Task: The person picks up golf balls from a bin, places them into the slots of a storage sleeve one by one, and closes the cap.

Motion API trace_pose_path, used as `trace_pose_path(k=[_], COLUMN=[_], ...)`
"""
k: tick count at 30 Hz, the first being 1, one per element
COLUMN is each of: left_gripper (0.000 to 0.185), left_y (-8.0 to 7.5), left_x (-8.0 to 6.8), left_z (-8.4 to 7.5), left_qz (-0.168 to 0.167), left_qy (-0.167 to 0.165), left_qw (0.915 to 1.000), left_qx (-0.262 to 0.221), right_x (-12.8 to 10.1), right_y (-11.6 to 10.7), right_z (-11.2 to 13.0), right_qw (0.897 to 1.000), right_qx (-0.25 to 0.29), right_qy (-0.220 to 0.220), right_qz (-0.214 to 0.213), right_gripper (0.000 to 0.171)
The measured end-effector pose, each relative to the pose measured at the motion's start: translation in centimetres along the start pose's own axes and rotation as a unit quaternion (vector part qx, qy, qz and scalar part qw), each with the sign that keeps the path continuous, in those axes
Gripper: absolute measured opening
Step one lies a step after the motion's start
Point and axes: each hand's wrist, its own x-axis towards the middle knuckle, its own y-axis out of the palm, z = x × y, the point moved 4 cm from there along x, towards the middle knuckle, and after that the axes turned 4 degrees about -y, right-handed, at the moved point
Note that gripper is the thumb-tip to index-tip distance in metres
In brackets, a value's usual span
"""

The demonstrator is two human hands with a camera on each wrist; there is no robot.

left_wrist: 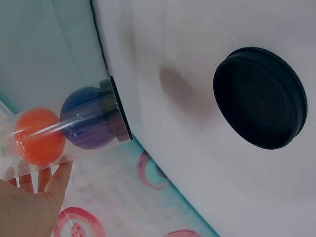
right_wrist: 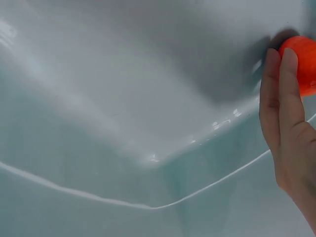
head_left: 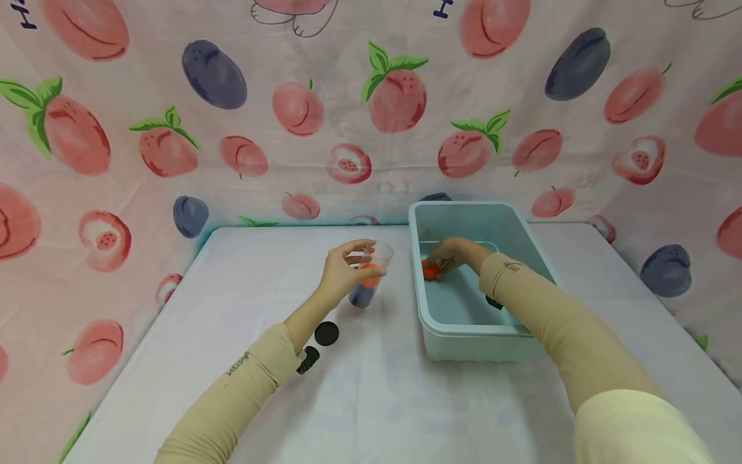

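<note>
My left hand [head_left: 339, 274] grips a clear plastic tube [head_left: 380, 250] by its side, tilted close over the table. Inside it, an orange ball [left_wrist: 40, 137] sits on a dark blue-purple ball [left_wrist: 86, 118], above the tube's black base [left_wrist: 121, 108]. A round black lid [left_wrist: 261, 98] lies on the table nearer to me, its hollow side facing up. Down inside the pale blue bin [head_left: 426, 316], my right hand [head_left: 452, 254] holds another orange ball [head_left: 429, 269] by the left wall. Its fingers lie along the ball in the right wrist view; the thumb is hidden there.
The bin's raised walls stand around my right hand, and my right forearm crosses its near right rim. A white cloth covers the table [head_left: 261, 270]. Behind the table hangs a fruit-printed curtain [head_left: 232, 174], which also runs along both sides.
</note>
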Motion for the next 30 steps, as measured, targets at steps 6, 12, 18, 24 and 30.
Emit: trace_pose_path(k=[6, 12, 18, 24, 30], left_gripper=[0.050, 0.051, 0.051, 0.053, 0.053], left_y=[0.1, 0.1, 0.2, 0.4, 0.7], left_x=[0.1, 0.1, 0.0, -0.1, -0.1], left_z=[-0.1, 0.0, -0.1, -0.5, -0.6], left_qz=[0.000, 0.002, 0.000, -0.001, 0.007], left_qy=[0.006, 0.005, 0.000, 0.003, 0.008], left_qw=[1.0000, 1.0000, 0.9999, 1.0000, 0.9999], left_qx=[0.002, 0.005, 0.011, 0.009, 0.005], right_x=[-0.3, -0.5, -1.0, -1.7, -2.5], right_y=[-0.4, -0.8, -1.2, -1.4, -1.7], right_z=[-0.1, 0.0, 0.4, 0.8, 0.9], right_qw=[1.000, 0.999, 0.998, 0.997, 0.996], right_qx=[0.003, 0.000, 0.006, 0.016, 0.018], right_qy=[-0.011, -0.036, -0.059, -0.074, -0.077], right_qz=[0.006, 0.017, 0.014, 0.021, 0.031], right_gripper=[0.047, 0.048, 0.046, 0.047, 0.048])
